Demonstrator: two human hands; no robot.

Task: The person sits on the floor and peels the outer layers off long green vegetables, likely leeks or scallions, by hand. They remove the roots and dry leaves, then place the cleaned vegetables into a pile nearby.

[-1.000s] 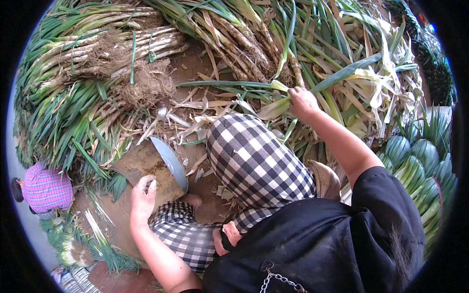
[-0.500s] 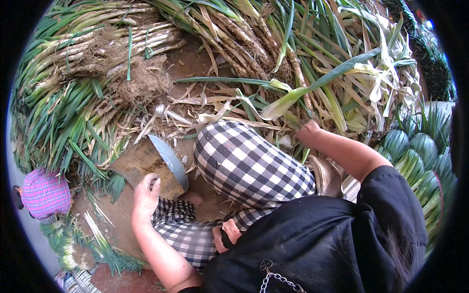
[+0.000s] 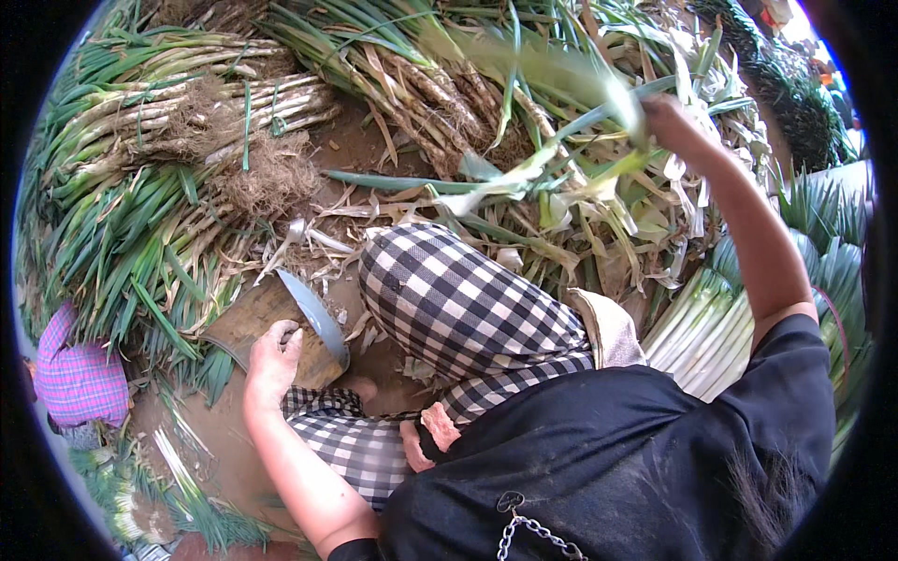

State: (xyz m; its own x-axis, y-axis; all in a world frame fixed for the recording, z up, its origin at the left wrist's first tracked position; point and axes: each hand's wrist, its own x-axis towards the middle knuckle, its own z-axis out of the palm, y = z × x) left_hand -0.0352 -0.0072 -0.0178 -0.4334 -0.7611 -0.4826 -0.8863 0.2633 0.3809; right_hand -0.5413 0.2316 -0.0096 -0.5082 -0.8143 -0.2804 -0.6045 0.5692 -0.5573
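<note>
My left hand (image 3: 273,360) is closed, its fingers curled at the edge of a large brown plate-like piece (image 3: 260,323) with a curved blue-grey rim (image 3: 318,325). Whatever that hand grips, if anything, is hidden. My right hand (image 3: 666,122) is raised at the upper right, smeared by motion, over a heap of stripped leek leaves (image 3: 645,206). A blurred pale green leaf (image 3: 552,65) streaks through the air beside its fingers. Whether the fingers hold it cannot be made out. One long leek leaf (image 3: 393,181) lies across the heap's near side.
Untrimmed leeks (image 3: 187,107) with matted roots lie at the far left, more leeks (image 3: 440,93) at the far middle. Cleaned white leeks (image 3: 706,327) are stacked on my right. My checkered knee (image 3: 449,290) fills the middle. Another person in a plaid top (image 3: 84,379) is at the left edge.
My right hand has swung up and away from beside my knee to above the leaf heap. Leaves there have shifted and a green streak shows. My left hand has barely moved.
</note>
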